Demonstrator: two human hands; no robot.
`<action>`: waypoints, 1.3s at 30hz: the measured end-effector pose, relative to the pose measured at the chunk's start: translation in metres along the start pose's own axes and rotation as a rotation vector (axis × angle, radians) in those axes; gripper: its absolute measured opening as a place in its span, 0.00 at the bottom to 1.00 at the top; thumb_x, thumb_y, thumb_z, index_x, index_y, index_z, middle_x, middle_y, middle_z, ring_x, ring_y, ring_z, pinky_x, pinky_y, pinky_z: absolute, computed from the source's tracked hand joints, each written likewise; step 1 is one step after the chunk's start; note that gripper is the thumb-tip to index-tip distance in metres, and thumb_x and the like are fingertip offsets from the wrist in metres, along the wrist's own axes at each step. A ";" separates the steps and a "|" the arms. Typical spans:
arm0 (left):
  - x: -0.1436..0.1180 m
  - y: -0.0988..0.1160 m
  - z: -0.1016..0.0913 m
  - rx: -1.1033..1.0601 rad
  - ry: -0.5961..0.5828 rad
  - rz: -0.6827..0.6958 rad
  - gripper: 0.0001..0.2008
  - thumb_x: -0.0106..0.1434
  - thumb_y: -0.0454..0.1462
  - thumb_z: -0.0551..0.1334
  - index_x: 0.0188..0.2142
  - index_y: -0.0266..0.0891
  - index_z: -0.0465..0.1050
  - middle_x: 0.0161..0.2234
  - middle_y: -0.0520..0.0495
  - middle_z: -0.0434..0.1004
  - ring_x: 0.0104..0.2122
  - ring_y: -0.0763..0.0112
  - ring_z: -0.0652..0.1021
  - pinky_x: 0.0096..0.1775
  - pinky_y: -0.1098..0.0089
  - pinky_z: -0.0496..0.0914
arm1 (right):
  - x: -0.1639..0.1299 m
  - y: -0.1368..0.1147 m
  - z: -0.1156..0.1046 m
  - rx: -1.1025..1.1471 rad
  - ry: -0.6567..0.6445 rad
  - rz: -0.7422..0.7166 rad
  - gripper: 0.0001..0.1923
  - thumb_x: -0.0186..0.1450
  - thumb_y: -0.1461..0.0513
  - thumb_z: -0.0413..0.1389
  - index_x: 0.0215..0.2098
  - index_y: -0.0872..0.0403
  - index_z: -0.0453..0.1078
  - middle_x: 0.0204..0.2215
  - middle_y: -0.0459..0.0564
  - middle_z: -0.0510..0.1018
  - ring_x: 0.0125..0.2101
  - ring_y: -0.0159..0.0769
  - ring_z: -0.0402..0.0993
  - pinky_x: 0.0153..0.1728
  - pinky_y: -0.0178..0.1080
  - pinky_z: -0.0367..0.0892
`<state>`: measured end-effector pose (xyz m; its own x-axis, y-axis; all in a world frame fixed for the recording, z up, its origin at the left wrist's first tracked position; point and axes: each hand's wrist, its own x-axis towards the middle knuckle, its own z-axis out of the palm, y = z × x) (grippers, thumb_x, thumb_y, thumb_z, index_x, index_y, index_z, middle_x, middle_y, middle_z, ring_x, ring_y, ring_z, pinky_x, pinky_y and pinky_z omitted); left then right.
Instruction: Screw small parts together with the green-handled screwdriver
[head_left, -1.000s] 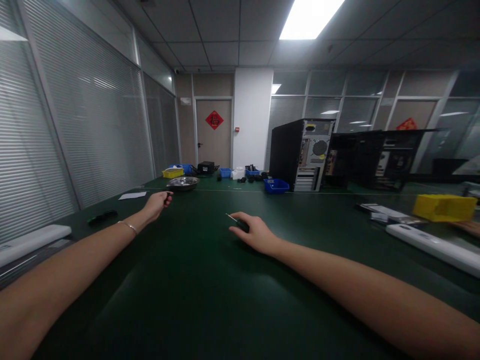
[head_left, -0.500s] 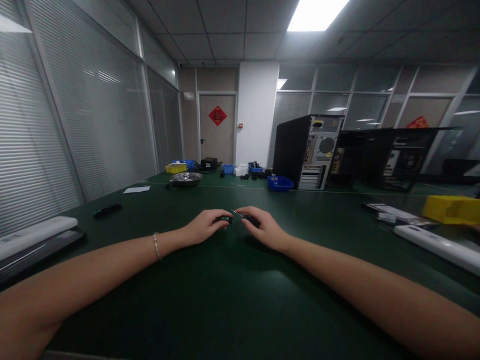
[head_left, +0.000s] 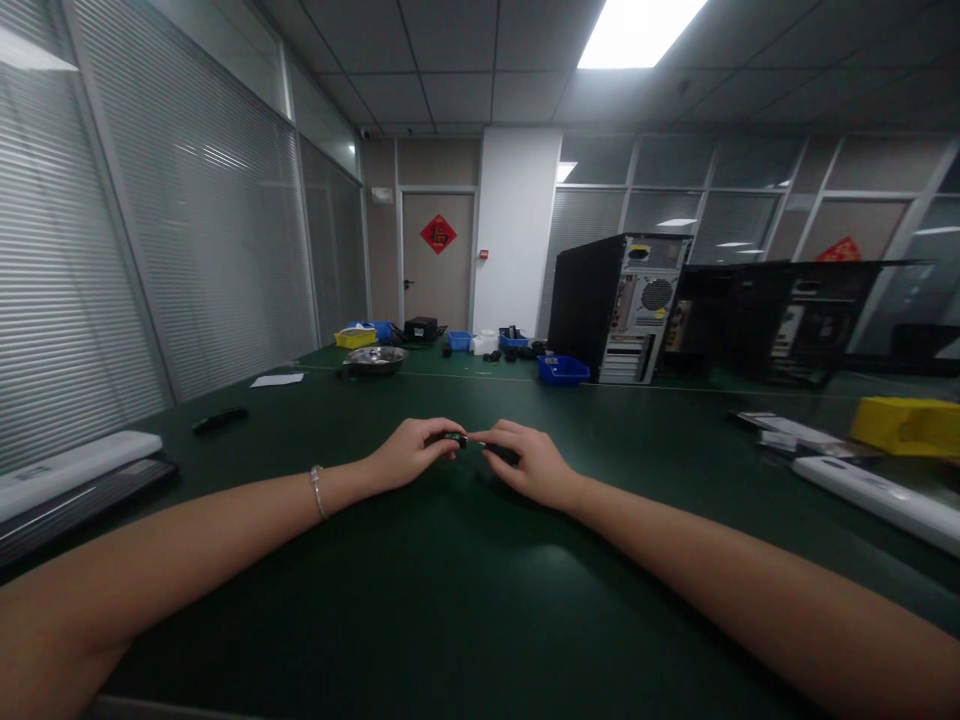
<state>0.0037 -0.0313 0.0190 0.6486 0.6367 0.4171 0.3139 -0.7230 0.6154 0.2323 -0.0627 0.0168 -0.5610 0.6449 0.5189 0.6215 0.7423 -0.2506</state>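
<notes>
My left hand (head_left: pixel 411 455) is above the middle of the green table (head_left: pixel 465 590). Its thumb and fingers pinch a small green-and-black piece (head_left: pixel 457 438) that looks like a circuit board; much of it is hidden by the fingers. Facing it from the right, my right hand (head_left: pixel 538 462) is closed round a small screwdriver (head_left: pixel 507 454) with a dark handle and thin metal shaft. The index finger stretches along the shaft, and the tip is at the right edge of the green piece. Whether the two touch is too small to tell.
A dark green-and-black object (head_left: pixel 220 420) and a white sheet (head_left: pixel 277 380) lie to the left. Farther back are a metal bowl (head_left: pixel 376 361), a blue bin (head_left: pixel 562 370) and a computer tower (head_left: pixel 592 305). A yellow bin (head_left: pixel 904 425) stands at the right.
The right index finger has stretched left along the shaft, and the screwdriver's tip has swung lower, closer to the green piece. The left hand keeps its pinch. The view has shifted slightly.
</notes>
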 end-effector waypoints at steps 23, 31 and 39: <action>0.002 -0.001 0.003 -0.290 0.038 -0.106 0.14 0.61 0.37 0.57 0.44 0.32 0.71 0.34 0.44 0.75 0.32 0.69 0.76 0.36 0.67 0.71 | 0.008 -0.001 0.004 0.185 0.004 -0.039 0.18 0.65 0.63 0.50 0.54 0.49 0.63 0.42 0.51 0.74 0.41 0.38 0.70 0.43 0.41 0.65; 0.000 -0.001 0.001 -0.271 0.076 -0.070 0.13 0.62 0.37 0.56 0.45 0.33 0.70 0.34 0.45 0.75 0.33 0.69 0.75 0.38 0.67 0.70 | 0.009 -0.006 0.003 0.195 0.055 -0.046 0.18 0.65 0.64 0.50 0.53 0.50 0.65 0.40 0.51 0.75 0.40 0.36 0.70 0.42 0.39 0.64; -0.002 0.006 -0.001 -0.130 0.061 -0.052 0.13 0.62 0.36 0.55 0.46 0.35 0.70 0.34 0.45 0.75 0.34 0.69 0.75 0.38 0.69 0.69 | 0.006 -0.004 0.001 0.100 0.064 -0.015 0.18 0.63 0.64 0.51 0.52 0.49 0.67 0.36 0.50 0.75 0.35 0.35 0.71 0.37 0.37 0.64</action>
<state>0.0041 -0.0363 0.0224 0.5892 0.6904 0.4197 0.2510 -0.6501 0.7171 0.2258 -0.0622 0.0198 -0.5319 0.6232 0.5733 0.5536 0.7683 -0.3214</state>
